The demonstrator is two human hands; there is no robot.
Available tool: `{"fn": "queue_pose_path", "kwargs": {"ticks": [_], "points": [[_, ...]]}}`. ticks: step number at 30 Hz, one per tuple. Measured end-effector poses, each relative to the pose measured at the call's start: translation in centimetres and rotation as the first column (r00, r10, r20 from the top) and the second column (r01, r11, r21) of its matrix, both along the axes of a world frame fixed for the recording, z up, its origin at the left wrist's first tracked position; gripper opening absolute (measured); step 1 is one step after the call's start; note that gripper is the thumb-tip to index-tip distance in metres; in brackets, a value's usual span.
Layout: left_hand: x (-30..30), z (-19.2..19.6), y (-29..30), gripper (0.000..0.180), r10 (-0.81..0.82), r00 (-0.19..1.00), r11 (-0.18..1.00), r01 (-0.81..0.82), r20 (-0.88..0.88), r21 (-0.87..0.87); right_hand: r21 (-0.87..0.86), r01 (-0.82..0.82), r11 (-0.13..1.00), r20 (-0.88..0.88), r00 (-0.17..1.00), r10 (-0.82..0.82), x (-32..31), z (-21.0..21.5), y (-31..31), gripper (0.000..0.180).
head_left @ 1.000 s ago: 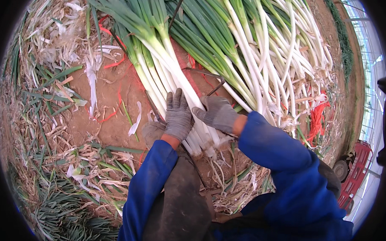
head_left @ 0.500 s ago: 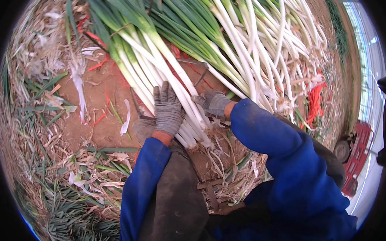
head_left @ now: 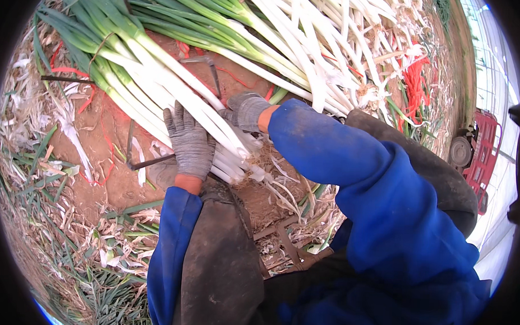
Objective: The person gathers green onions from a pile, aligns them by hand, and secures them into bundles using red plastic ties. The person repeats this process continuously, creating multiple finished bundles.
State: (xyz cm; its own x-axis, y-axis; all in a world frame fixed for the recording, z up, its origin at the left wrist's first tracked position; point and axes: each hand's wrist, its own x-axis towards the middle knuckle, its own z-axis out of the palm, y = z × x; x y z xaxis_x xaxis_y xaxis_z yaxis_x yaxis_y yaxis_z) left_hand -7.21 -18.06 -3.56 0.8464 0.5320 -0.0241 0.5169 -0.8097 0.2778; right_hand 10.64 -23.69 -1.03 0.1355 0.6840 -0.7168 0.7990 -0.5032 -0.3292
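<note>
Misalignment of the green onion bundle (head_left: 165,96) is being treated as the main hazard. The bundle is lying at ten o'clock, with its green tops being directed outward and its white root ends being gathered near the centre. If side pressure is being applied unevenly, or is being eased on one side, the smooth stalks could be made to roll apart and the root ends could be left staggered. Snagging is also being considered possible, since a dark metal rod (head_left: 151,162) is being found at nine o'clock, just beside the left hand. Stray stalks could be mixed in from the larger onion pile (head_left: 312,64) at twelve to one o'clock.

The left hand (head_left: 189,143), gloved in grey, is being held flat at ten o'clock; its fingers are being kept straight, and the bundle's near side is being touched, not enclosed. The right hand (head_left: 249,111), at twelve o'clock, is being held with bent fingers against the opposite side; its fingertips are being partly hidden, so its grip cannot be told.
</note>
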Motion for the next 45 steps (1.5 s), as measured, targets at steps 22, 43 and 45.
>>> {"fn": "queue_pose_path", "kwargs": {"ticks": [22,43,45], "points": [[-0.9,1.5,0.9,0.071,-0.080,0.963,0.991,0.048,-0.256,-0.128,-0.105,0.032,0.994,-0.122,0.992,-0.045,-0.4,7.1,4.3,0.058],[-2.0,1.5,1.0,0.060,-0.054,0.989,0.993,0.039,-0.137,-0.108,0.258,0.795,0.550,-0.824,0.478,-0.305,7.5,32.8,5.6,0.049],[-0.8,1.5,0.6,0.061,-0.069,0.992,0.991,0.056,-0.109,-0.119,0.552,0.593,0.587,-0.458,0.803,-0.381,12.5,34.2,3.5,0.057]]}}
